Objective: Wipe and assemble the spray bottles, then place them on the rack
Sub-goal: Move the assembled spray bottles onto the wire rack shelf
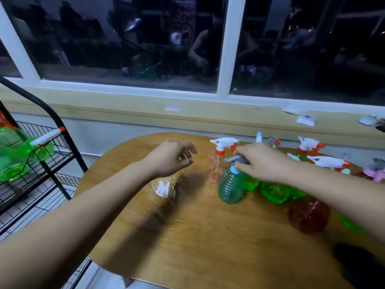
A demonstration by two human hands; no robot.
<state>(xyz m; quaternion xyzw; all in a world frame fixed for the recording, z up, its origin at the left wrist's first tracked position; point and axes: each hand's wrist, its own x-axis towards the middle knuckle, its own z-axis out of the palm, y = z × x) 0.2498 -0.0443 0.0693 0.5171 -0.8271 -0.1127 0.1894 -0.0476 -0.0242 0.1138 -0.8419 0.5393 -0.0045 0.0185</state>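
Right hand is curled round the grey head of the teal bottle, which stands mid-table. Left hand hovers apart, fingers loosely curled, holding nothing. So the body is unsupported. That looks like the danger: twist the head one-handed and the light bottle may spin or tip into the clear bottle just behind, or into the green ones beside it. If the cap is loose, lifting by the head toward the rack, well off to the left, could drop the body.
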